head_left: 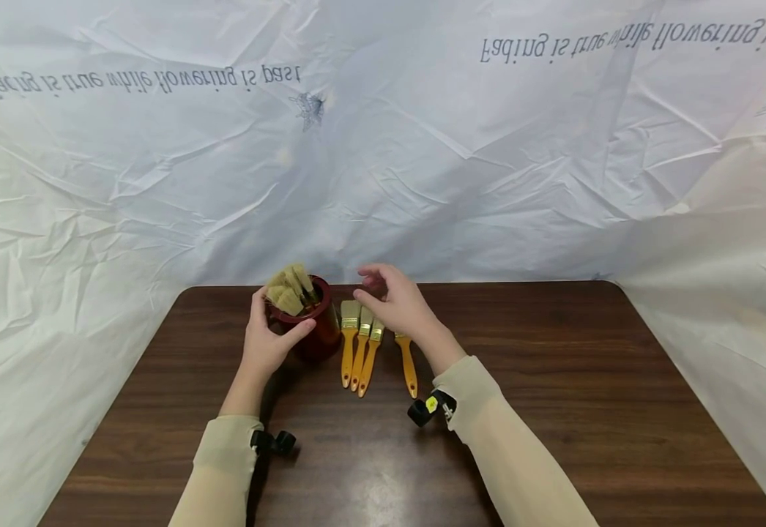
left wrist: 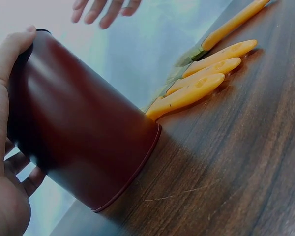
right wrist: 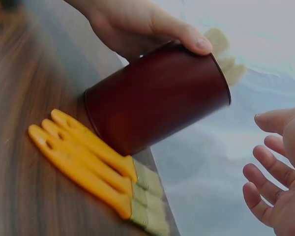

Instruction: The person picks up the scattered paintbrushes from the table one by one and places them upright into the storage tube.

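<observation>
A dark red cylindrical pot stands near the table's far edge, with several paintbrushes in it, bristles up. My left hand grips the pot round its side, thumb near the rim; the left wrist view shows the pot in that grasp. To the pot's right lie three flat paintbrushes side by side, with yellow handles and pale bristles. A fourth paintbrush lies a little apart, its bristles hidden behind my right arm. My right hand hovers above the brushes, fingers loosely bent and holding nothing.
The brown wood-grain table reaches out to the right and toward me. A white sheet printed with lettering hangs behind the table and along its sides. Small black cameras sit on both wrists, over beige sleeves.
</observation>
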`<state>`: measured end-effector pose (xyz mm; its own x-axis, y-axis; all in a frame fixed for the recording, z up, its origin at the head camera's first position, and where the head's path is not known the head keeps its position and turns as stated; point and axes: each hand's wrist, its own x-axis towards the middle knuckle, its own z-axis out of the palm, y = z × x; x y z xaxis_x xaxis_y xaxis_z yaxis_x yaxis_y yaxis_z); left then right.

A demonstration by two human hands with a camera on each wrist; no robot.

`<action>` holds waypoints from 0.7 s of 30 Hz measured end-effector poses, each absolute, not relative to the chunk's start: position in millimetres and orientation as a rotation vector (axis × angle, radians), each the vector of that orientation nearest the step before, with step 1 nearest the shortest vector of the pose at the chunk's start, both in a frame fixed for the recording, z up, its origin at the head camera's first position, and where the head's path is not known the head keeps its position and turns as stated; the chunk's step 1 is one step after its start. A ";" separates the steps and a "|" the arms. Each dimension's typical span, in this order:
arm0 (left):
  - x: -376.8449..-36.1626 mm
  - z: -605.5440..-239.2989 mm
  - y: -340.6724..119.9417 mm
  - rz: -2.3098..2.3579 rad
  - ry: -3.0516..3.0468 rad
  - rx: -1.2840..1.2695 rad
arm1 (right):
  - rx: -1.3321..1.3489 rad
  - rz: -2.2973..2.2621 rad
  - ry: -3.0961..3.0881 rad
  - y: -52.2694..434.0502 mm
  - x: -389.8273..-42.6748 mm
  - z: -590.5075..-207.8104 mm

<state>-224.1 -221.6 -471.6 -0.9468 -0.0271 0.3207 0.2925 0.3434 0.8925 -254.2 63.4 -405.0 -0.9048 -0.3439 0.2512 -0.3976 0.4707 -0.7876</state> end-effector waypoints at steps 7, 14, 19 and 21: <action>-222.0 -470.4 -221.1 -1.666 -2.321 -0.231 | 0.555 1.475 -2.617 85.1 -244.1 -419.8; -221.6 -469.8 -220.3 -1.675 -2.318 -0.230 | 0.443 1.425 -2.622 105.2 -230.3 -439.1; -223.1 -471.8 -220.7 -1.669 -2.309 -0.240 | 0.303 1.347 -2.740 113.9 -220.5 -457.2; -223.5 -473.0 -220.9 -1.670 -2.308 -0.243 | 0.255 1.329 -2.798 115.6 -216.8 -463.9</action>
